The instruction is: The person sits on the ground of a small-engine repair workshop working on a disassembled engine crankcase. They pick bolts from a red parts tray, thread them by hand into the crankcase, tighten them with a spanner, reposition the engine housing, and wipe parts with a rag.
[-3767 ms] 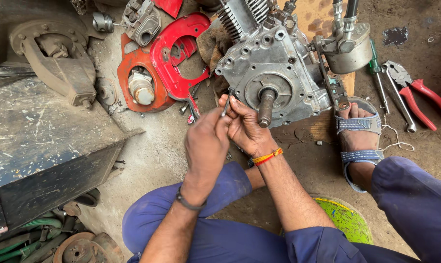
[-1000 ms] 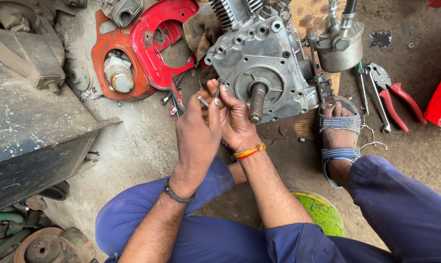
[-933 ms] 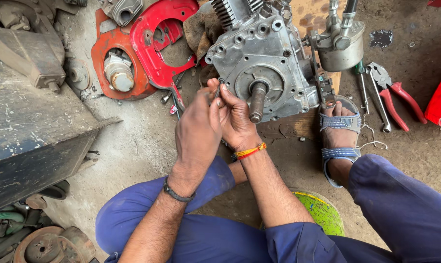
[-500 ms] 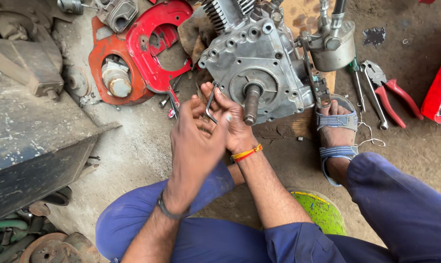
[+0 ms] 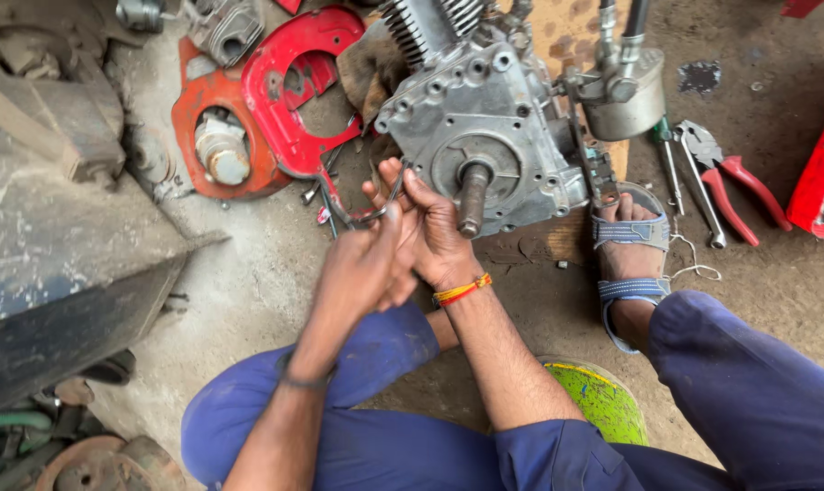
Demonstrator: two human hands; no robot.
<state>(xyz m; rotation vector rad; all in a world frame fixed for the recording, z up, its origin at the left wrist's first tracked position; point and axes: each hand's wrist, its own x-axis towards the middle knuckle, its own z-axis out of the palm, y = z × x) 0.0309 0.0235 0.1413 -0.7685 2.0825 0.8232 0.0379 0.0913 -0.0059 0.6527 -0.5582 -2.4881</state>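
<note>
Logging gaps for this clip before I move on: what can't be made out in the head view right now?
- Small thin metal piece between the hands: its kind is unclear, too small and partly covered by fingers.
- Left hand: motion-blurred, so its grip cannot be read.
- Right hand: palm hidden behind the left hand.
- Red part at the right: cut off by the picture's edge.
- Engine block: top cut off by the upper edge.

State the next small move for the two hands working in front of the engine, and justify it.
Probably steady the thin wire piece between both hands before bringing it to the engine: the left hand is motion-blurred, the right hand pinches the piece, and both sit just short of the casing.
</note>
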